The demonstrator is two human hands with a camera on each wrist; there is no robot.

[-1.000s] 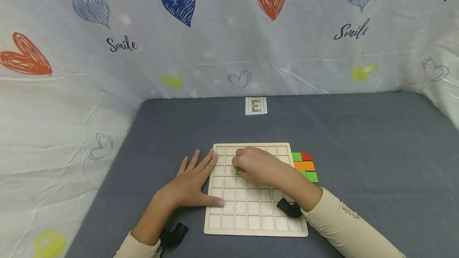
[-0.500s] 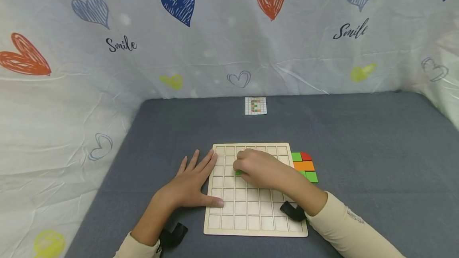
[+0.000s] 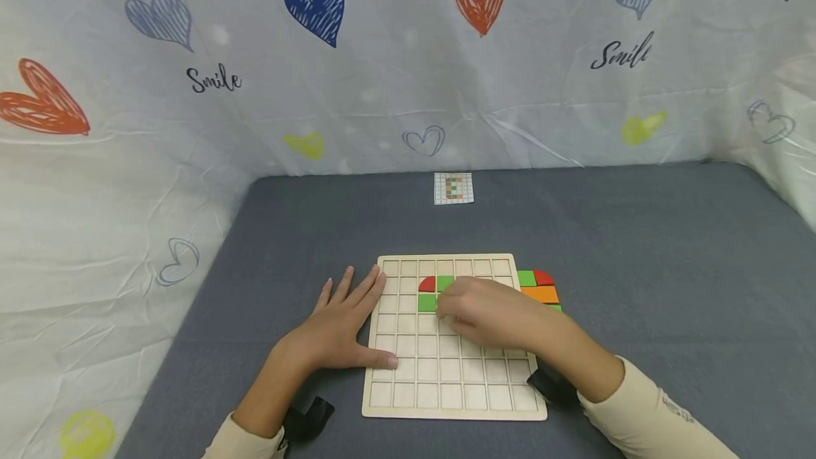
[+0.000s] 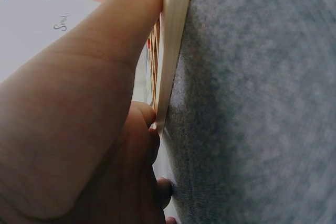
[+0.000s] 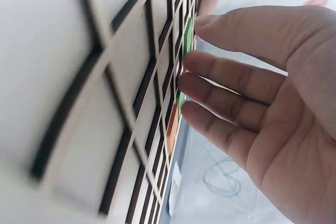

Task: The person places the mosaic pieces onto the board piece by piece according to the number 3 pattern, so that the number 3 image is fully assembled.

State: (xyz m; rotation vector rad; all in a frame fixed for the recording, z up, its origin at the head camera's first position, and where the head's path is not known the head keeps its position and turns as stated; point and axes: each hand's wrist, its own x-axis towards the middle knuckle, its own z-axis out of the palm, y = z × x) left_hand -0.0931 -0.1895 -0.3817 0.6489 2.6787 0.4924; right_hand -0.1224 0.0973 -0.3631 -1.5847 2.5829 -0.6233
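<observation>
A pale wooden grid board [image 3: 408, 394] lies on the grey cloth. My left hand [image 3: 336, 335] rests at its left edge, fingers spread and thumb lying over the rim. Over the board's upper middle is my right hand [image 3: 487, 310]; in the right wrist view its thumb and fingers [image 5: 231, 74] are apart and hold nothing. Left of it in the grid sit a red rounded-corner tile [image 3: 427, 284], a green tile [image 3: 445, 282] and another green tile [image 3: 426, 302] below the red one. An orange tile [image 5: 171, 129] in the grid shows only in the right wrist view.
Loose tiles lie against the board's right side: green [image 3: 526, 278], red [image 3: 543, 278], orange [image 3: 540, 295] and a partly hidden green. A small printed grid card [image 3: 453, 188] lies at the back of the table, before a white curtain [image 3: 382, 91] with hearts.
My right hand has drawn back to the right, its fingers leaving the lower green tile, which now shows in the grid with the red and green above. The left hand stays put.
</observation>
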